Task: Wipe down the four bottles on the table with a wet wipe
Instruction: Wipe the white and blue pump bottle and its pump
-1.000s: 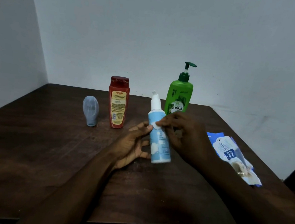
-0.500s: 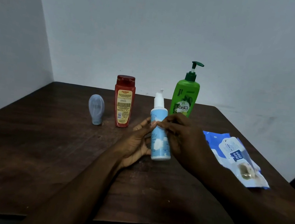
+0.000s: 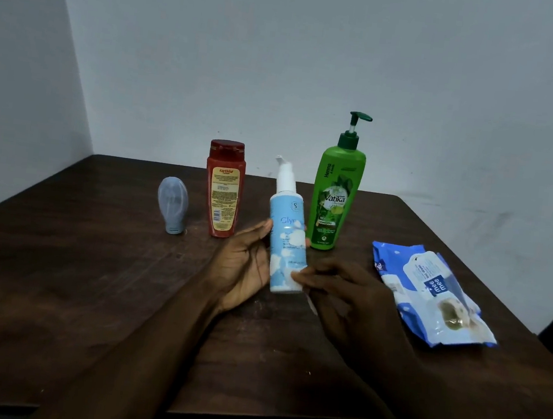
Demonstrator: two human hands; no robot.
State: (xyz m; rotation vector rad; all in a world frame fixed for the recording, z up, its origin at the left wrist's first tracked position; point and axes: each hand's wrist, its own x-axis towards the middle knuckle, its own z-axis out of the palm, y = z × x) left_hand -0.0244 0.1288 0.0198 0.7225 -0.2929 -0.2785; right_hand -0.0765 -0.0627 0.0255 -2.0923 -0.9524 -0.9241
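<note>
My left hand point(image 3: 244, 267) grips a light blue pump bottle point(image 3: 286, 238) upright over the middle of the dark wooden table point(image 3: 86, 291), thumb on its left side and fingers behind it. My right hand point(image 3: 350, 304) pinches a small white wet wipe point(image 3: 296, 276) against the bottle's lower right side. Behind stand a green pump bottle point(image 3: 335, 195), a red bottle point(image 3: 223, 189) and a small grey-blue bottle point(image 3: 172, 202) resting on its cap.
A blue and white wet wipe pack point(image 3: 431, 292) lies flat on the table to the right of my hands. Pale walls close in behind the table and on its left. The table's front edge runs just below my forearms.
My right hand with the wipe has slid down the blue bottle from near its shoulder to its base. My left hand keeps holding the bottle, now more upright.
</note>
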